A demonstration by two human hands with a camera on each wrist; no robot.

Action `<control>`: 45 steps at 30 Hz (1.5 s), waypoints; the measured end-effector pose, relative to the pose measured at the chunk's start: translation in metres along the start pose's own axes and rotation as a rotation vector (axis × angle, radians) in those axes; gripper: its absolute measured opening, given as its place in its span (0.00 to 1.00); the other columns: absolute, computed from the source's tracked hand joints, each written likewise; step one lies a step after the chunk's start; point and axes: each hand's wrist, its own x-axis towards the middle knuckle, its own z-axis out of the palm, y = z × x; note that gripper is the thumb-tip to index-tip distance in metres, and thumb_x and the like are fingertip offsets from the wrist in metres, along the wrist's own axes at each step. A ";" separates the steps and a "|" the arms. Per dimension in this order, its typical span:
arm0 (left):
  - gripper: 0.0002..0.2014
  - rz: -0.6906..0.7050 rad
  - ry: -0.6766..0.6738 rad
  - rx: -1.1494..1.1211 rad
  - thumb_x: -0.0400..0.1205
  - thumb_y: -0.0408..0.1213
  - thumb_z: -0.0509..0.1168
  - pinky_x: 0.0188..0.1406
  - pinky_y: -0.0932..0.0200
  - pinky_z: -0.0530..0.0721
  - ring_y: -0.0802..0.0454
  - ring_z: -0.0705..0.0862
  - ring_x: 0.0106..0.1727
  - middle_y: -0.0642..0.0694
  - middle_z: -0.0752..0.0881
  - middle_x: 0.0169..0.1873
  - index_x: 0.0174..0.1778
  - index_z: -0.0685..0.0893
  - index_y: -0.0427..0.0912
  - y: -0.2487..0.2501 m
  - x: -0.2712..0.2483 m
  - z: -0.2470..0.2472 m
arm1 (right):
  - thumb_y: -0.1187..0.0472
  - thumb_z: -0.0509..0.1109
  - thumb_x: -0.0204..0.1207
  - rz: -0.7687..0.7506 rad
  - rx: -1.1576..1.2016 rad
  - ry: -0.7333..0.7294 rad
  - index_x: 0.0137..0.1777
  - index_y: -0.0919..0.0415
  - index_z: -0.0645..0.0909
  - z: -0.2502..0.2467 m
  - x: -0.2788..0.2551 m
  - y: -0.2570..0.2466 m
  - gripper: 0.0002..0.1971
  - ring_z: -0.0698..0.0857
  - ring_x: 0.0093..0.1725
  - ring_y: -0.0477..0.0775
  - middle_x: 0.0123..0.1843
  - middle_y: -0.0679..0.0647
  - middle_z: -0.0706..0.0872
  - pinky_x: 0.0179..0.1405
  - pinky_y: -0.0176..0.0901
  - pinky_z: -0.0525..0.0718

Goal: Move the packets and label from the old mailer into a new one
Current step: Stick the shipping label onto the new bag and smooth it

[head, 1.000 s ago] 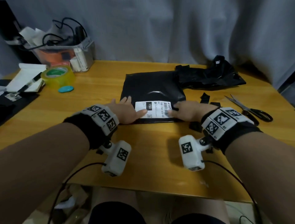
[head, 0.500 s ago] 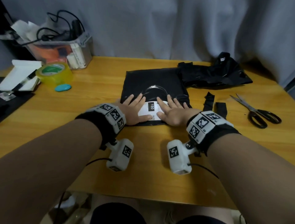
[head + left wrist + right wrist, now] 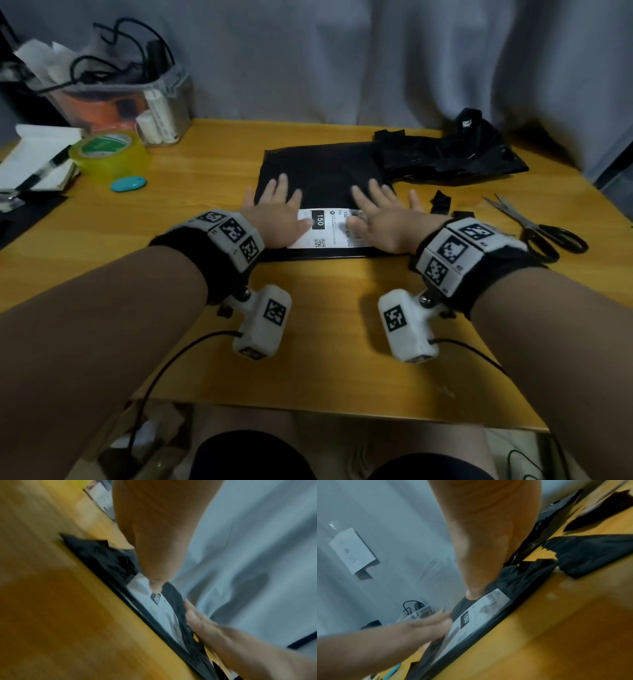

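Head view first: we see both hands laid flat on a black mailer [image 3: 322, 171] that lies on the wooden table [image 3: 205, 192]. Our left hand [image 3: 277, 219] has its fingers spread and straight over the mailer's left part, its thumb resting on the left edge of the white label [image 3: 325, 229]. Our right hand [image 3: 383, 219] is likewise flat with fingers fanned out, its thumb on the label's right part; neither hand grips anything. The label sits on the near strip of the mailer, between the two thumbs (the number 150 on a dark patch reads clearly). Just behind and to the right of this mailer lies a crumpled black mailer [image 3: 455, 154], touching its far right corner. Small black scraps [image 3: 442, 202] lie beside our right hand, and scissors [image 3: 534, 226] lie further right, apart from it. At the far left stand a roll of tape [image 3: 109, 154], a small teal object [image 3: 128, 184] and a clear bin [image 3: 137, 106] of cables. Packets do not show anywhere. Both wrist views are blurred, yet each shows a thumb tip pressing down at the label's edge.
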 end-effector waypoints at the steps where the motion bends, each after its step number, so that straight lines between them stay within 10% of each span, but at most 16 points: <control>1: 0.32 0.049 0.033 -0.024 0.86 0.57 0.42 0.80 0.38 0.38 0.47 0.35 0.83 0.46 0.32 0.82 0.83 0.39 0.51 0.007 0.001 0.000 | 0.39 0.41 0.84 -0.028 0.051 0.010 0.83 0.46 0.33 0.001 0.002 -0.007 0.32 0.37 0.84 0.53 0.85 0.51 0.32 0.80 0.63 0.34; 10: 0.33 0.023 -0.139 0.137 0.80 0.68 0.38 0.79 0.34 0.39 0.51 0.34 0.83 0.53 0.29 0.81 0.77 0.30 0.67 0.013 0.009 0.013 | 0.36 0.40 0.82 0.100 0.104 -0.098 0.81 0.40 0.30 0.025 0.015 -0.011 0.32 0.34 0.84 0.52 0.84 0.45 0.30 0.81 0.64 0.37; 27: 0.34 -0.104 -0.169 0.139 0.81 0.67 0.39 0.78 0.31 0.37 0.45 0.33 0.83 0.47 0.33 0.82 0.80 0.36 0.62 -0.016 -0.024 0.012 | 0.28 0.43 0.77 0.161 -0.004 -0.114 0.83 0.50 0.33 0.023 0.002 0.011 0.43 0.37 0.84 0.52 0.85 0.48 0.33 0.80 0.68 0.38; 33: 0.33 -0.043 0.086 -0.035 0.84 0.61 0.40 0.80 0.36 0.43 0.45 0.44 0.84 0.44 0.48 0.84 0.82 0.58 0.47 -0.010 -0.025 0.007 | 0.40 0.60 0.79 0.005 0.137 0.169 0.73 0.56 0.72 -0.011 -0.004 0.017 0.28 0.76 0.69 0.57 0.72 0.56 0.78 0.73 0.58 0.70; 36: 0.30 0.058 0.183 -0.155 0.85 0.58 0.43 0.81 0.40 0.45 0.47 0.44 0.84 0.46 0.47 0.84 0.83 0.52 0.51 0.006 -0.014 0.006 | 0.40 0.58 0.80 -0.044 0.189 0.293 0.81 0.55 0.59 -0.003 -0.002 -0.002 0.34 0.64 0.80 0.59 0.82 0.58 0.63 0.79 0.56 0.62; 40: 0.30 0.053 -0.011 -0.048 0.84 0.62 0.40 0.81 0.38 0.40 0.48 0.38 0.84 0.51 0.37 0.83 0.81 0.39 0.62 0.018 -0.004 0.020 | 0.38 0.43 0.83 0.007 0.176 0.057 0.84 0.48 0.37 0.022 0.007 -0.029 0.34 0.39 0.85 0.57 0.86 0.54 0.36 0.81 0.64 0.37; 45: 0.33 -0.003 -0.143 0.065 0.80 0.68 0.40 0.79 0.34 0.40 0.48 0.36 0.83 0.55 0.31 0.81 0.78 0.33 0.66 0.009 -0.002 0.015 | 0.32 0.38 0.79 0.094 0.018 -0.092 0.79 0.36 0.27 0.027 0.012 -0.019 0.33 0.33 0.84 0.55 0.83 0.46 0.29 0.77 0.71 0.32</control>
